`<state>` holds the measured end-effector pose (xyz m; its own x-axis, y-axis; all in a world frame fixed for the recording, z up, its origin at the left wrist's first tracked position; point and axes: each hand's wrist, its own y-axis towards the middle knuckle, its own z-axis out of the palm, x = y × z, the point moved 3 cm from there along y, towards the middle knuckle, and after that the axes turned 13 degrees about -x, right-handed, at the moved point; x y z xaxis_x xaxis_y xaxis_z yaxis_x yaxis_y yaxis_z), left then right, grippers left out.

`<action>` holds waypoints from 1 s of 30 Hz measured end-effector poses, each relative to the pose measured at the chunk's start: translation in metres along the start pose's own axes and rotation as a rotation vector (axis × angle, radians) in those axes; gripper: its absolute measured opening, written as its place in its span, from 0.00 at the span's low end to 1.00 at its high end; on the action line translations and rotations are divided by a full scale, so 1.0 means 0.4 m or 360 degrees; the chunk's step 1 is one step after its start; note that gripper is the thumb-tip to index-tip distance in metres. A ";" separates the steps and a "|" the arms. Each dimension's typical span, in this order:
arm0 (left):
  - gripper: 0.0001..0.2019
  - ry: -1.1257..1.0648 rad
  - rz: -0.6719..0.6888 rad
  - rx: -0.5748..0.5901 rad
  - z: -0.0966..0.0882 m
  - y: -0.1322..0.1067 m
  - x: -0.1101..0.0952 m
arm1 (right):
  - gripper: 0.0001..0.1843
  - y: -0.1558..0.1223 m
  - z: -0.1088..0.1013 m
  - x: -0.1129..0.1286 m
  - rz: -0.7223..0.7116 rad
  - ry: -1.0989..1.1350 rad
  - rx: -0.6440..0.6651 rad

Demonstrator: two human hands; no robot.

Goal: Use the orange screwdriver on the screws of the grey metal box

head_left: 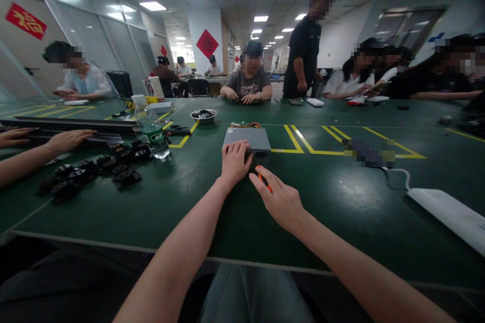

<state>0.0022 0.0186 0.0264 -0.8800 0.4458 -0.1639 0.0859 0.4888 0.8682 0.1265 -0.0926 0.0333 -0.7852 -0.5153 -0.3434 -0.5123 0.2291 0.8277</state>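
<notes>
A grey metal computer power supply unit [253,137] sits on the green table in front of me, a bundle of coloured cables [246,125] at its far side and a socket on its near right face. My left hand [236,160] grips its near left part, fingers laid over the top and thumb towards the front. Close by on the right, my right hand [279,196] is closed around an orange-and-black screwdriver [264,179]. Most of the tool is hidden by the fingers, and its tip cannot be made out.
A water bottle [151,128] stands to the left beside a pile of black plastic parts [94,169]. Behind are long dark rails [76,125] and a metal bowl [203,116]. Another person's hand [70,140] reaches in from the left. A white power bank [447,214] with a cable lies right.
</notes>
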 end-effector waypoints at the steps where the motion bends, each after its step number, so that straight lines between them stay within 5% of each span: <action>1: 0.12 0.0001 0.0000 0.0000 0.000 0.000 0.000 | 0.19 0.000 0.000 -0.001 0.0011 0.0011 0.0006; 30: 0.11 -0.0021 -0.0026 0.0020 -0.002 0.001 -0.001 | 0.20 -0.010 0.016 0.000 -0.0011 0.0110 0.0041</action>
<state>0.0021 0.0182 0.0273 -0.8750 0.4477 -0.1841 0.0777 0.5053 0.8595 0.1264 -0.0884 0.0271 -0.7561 -0.5725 -0.3171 -0.5273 0.2460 0.8133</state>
